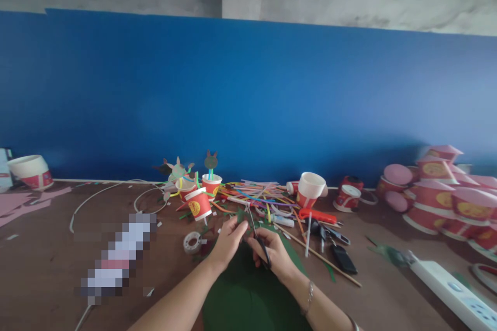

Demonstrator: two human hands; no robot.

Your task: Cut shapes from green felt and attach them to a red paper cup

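My right hand (274, 253) grips a pair of scissors (262, 248) with dark handles, its blades pointing up and away from me. Pinched in my left hand (229, 242) is a small piece of dark green paper (243, 215), close beside the blades. Whether the blades touch the paper I cannot tell. Under both hands lies a large sheet of dark green paper (248, 295). A roll of tape (192, 243) rests to the left of my left hand.
Red paper cups (199, 204), some with paper animal shapes, stand behind my hands near colourful pipe cleaners (256, 194). At right are keys (343, 258), a wooden stick (326, 262), stacked cups (430, 196) and a white power strip (454, 289). A blue panel (248, 98) rises behind.
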